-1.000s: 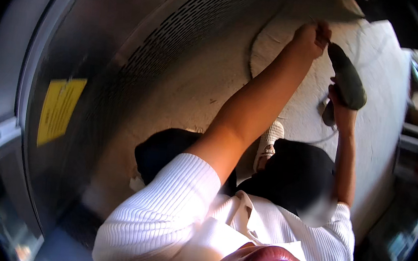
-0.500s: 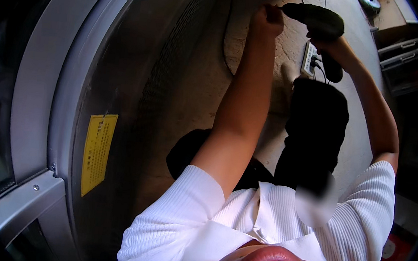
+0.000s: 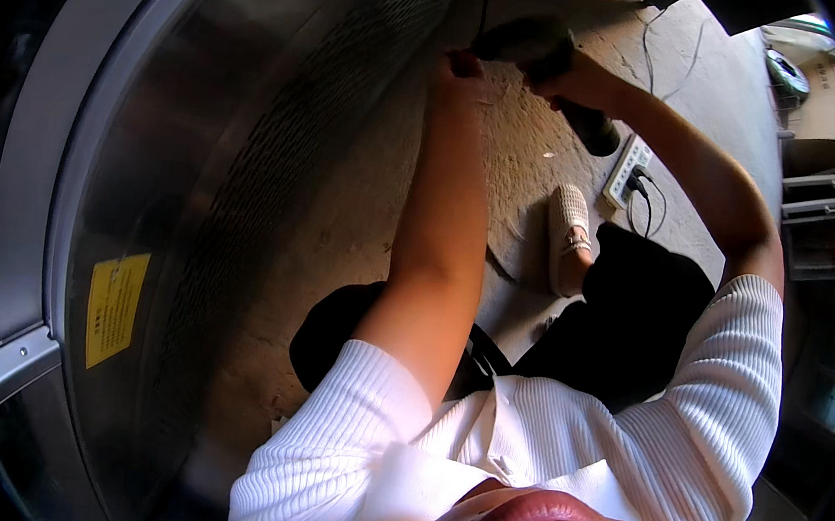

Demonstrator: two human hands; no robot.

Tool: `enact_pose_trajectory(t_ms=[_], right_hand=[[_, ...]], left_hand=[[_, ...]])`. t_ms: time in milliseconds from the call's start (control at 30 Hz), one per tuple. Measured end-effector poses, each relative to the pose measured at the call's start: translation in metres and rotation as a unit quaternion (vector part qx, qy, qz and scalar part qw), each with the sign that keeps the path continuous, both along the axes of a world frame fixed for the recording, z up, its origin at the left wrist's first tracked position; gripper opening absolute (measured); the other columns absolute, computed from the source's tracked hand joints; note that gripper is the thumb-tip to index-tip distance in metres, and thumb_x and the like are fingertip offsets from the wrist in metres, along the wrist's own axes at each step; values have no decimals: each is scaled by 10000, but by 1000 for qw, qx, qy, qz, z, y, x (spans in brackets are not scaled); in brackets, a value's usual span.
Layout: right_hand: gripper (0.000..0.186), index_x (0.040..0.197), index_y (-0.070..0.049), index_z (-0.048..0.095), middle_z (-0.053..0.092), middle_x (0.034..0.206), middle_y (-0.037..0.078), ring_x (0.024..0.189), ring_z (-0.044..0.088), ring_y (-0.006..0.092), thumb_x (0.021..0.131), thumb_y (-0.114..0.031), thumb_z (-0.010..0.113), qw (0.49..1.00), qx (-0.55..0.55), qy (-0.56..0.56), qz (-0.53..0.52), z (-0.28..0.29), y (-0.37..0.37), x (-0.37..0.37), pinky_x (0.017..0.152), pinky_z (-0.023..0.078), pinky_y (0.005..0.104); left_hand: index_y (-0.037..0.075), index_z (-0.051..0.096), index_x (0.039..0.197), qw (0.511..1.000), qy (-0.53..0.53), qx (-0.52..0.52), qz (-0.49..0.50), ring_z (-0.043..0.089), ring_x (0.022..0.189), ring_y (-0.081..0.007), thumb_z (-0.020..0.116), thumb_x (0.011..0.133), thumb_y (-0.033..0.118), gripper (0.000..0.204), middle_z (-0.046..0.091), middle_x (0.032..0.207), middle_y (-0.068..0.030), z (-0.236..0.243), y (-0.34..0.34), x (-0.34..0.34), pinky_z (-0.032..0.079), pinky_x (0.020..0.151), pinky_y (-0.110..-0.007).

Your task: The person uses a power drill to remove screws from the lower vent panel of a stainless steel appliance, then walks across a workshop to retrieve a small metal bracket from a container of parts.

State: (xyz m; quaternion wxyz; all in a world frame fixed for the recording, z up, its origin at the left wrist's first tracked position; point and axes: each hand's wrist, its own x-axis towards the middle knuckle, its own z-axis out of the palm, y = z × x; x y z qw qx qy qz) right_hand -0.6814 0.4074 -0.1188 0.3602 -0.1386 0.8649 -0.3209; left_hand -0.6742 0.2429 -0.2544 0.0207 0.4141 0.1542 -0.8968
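The right grip (image 3: 581,80), the person's bare right hand, is clenched around the handle of a dark green, drill-shaped power tool (image 3: 524,40). The tool is at the far middle of the scene, over the floor (image 3: 519,150) — its nose directed left, its handle base directed near and right. The left grip (image 3: 461,69) is at the nose end, fingers curled; shadow covers this area, and whether they grasp or touch anything cannot be determined.

Near and right of the handle base, a white power strip (image 3: 618,184) lies on the floor with black plugs (image 3: 638,179) seated in it. To its left is a beige woven shoe (image 3: 569,210) on the person's foot. Along the left stands a dark metal panel (image 3: 171,156) with slotted perforations toward its far part; a yellow label (image 3: 116,310) is fixed to its surface. On the right are dark drawers (image 3: 829,210) with pale handles. Beyond these, at far right, a coil (image 3: 787,77) rests beside a cardboard piece (image 3: 828,94).
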Motion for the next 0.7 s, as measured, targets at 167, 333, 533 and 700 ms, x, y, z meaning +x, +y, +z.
enact_pose_trajectory(t_ms=[167, 333, 533, 700], right_hand=[[242, 904, -11, 658, 634, 671, 67, 566, 599, 135, 774, -211, 697, 992, -114, 58, -3, -93, 29, -23, 545, 496, 289], [241, 988, -57, 666, 646, 710, 57, 603, 606, 136, 785, -187, 677, 974, -214, -45, -50, -173, 50, -18, 569, 496, 280], [218, 988, -36, 619, 631, 825, 32, 630, 572, 127, 784, -85, 676, 865, -391, -254, -182, -203, 64, 8, 575, 478, 281], [171, 935, -39, 603, 611, 818, 20, 632, 570, 118, 793, -85, 686, 791, -447, -311, -279, -219, 59, 12, 565, 472, 277]], left_hand=[[25, 612, 1065, 989, 20, -142, 24, 604, 986, -227, 410, 972, 161, 260, 631, 1031, -106, -59, 3, -38, 514, 849, -350], [38, 616, 966, 969, 188, -155, -33, 638, 857, -226, 452, 974, 146, 197, 650, 915, -94, -146, -29, -1, 550, 766, -353], [35, 639, 937, 950, -91, -278, -112, 663, 777, -214, 530, 955, 173, 177, 672, 871, -88, -115, -11, 14, 570, 749, -352], [42, 637, 916, 919, -127, -323, -187, 659, 703, -208, 569, 941, 245, 216, 672, 830, -76, -111, -7, -21, 579, 671, -344]])
